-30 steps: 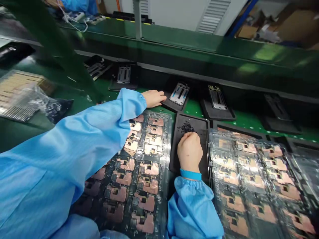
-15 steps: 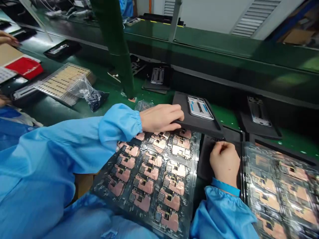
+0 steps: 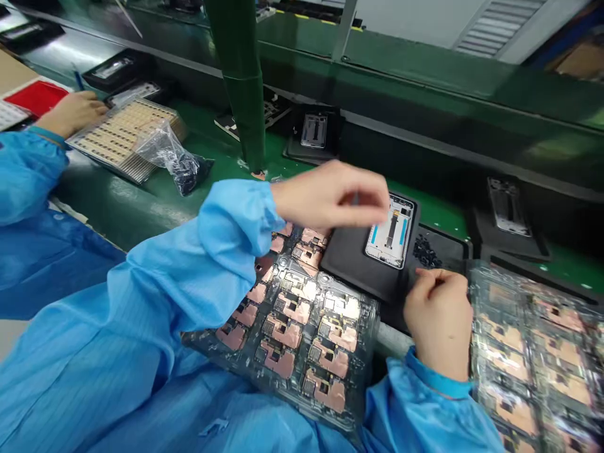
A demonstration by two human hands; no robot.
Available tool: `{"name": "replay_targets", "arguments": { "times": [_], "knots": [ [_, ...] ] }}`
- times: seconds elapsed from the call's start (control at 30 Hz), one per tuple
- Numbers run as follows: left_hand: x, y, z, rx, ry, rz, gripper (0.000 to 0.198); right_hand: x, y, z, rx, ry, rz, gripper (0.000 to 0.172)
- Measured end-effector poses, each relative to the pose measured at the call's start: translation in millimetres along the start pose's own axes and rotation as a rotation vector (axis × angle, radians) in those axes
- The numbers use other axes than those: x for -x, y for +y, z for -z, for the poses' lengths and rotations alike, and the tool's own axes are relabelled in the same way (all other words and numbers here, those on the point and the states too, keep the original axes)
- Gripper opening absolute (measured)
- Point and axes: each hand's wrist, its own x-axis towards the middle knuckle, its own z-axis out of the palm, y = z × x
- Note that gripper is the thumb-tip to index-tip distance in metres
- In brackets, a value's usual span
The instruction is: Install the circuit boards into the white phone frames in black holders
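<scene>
My left hand (image 3: 330,195) hovers just above a black fixture (image 3: 353,267) that carries a silver phone frame (image 3: 394,231). Its fingers are loosely stretched and a little blurred, with nothing in them. The fixture lies partly on a clear tray of copper-coloured boards (image 3: 302,321) in front of me. My right hand (image 3: 436,311) rests on a black tray's edge beside a small pile of black parts (image 3: 427,251). Its fingertips are pinched together; what they hold is hidden.
A second tray of boards (image 3: 533,340) lies at the right. More fixtures with frames (image 3: 314,132) (image 3: 507,207) sit on the green belt. A green post (image 3: 238,82) rises ahead. At the left, a co-worker's hand (image 3: 70,113) touches a tan parts tray (image 3: 123,129) by a plastic bag (image 3: 174,157).
My left hand pulled the black fixture off the belt toward me, set it on the board tray and let go, lifting above it. My right hand stayed pinched by the black parts.
</scene>
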Motion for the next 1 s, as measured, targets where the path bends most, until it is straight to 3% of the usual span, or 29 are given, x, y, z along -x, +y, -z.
{"name": "replay_targets", "arguments": {
  "times": [0.07, 0.1, 0.17, 0.2, 0.23, 0.3, 0.4, 0.5, 0.7, 0.9, 1.0],
  "knots": [
    [2, 5, 17.3, 0.09, 0.269, 0.037, 0.014, 24, -33, 1, 0.065, 0.073, 0.147, 0.007],
    [4, 5, 22.8, 0.098, 0.356, 0.052, 0.016, 38, -50, -1, -0.041, -0.011, 0.293, 0.007],
    [10, 3, 27.6, 0.099, 0.451, 0.063, 0.017, 64, -82, -13, -0.351, -0.473, 0.621, 0.01],
    [12, 1, 27.5, 0.102, 0.469, 0.063, 0.017, 73, -94, -22, -0.458, -0.693, 0.712, 0.009],
    [15, -1, 26.3, 0.106, 0.47, 0.066, 0.016, 78, -102, -32, -0.541, -0.835, 0.739, 0.009],
    [17, -3, 23.0, 0.119, 0.447, 0.074, 0.015, 81, -110, -51, -0.672, -0.971, 0.696, 0.008],
    [14, 2, 20.0, 0.135, 0.421, 0.062, 0.015, 73, -109, -69, -0.742, -1.019, 0.583, 0.011],
    [7, 13, 20.7, 0.149, 0.429, 0.036, 0.014, 67, -106, -72, -0.738, -1.034, 0.563, 0.015],
    [4, 30, 28.7, 0.136, 0.462, 0.028, 0.013, 73, -104, -54, -0.526, -0.889, 0.558, 0.01],
    [11, 31, 55.4, 0.072, 0.603, -0.003, 0.015, 82, -89, -47, -0.295, -0.751, 0.583, 0.011],
    [23, 27, 62.8, 0.038, 0.639, 0.052, 0.015, 78, -82, -43, -0.339, -0.677, 0.61, 0.014]
  ]
}}
